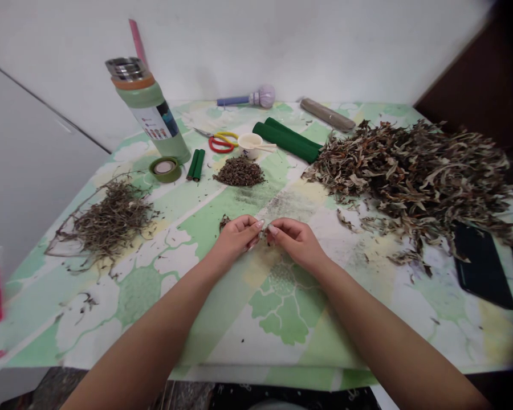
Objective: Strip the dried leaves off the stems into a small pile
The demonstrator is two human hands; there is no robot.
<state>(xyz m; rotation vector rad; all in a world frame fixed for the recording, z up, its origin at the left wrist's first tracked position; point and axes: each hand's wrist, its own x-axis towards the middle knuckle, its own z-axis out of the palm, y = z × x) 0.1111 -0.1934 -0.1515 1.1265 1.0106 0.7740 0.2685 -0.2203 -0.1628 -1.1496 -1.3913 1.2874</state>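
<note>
"Pinching what?"

"My left fingers and right fingers are drawn tightly together on what looks like a dried leaf scrap, mid-frame."

"Any danger?"

"Squeezing hard might crumble it, if it's brittle. Loosening my pinch could lose it among the dark crumbs on the tabletop. A careless right forearm could nudge the black phone, lower right."
</note>
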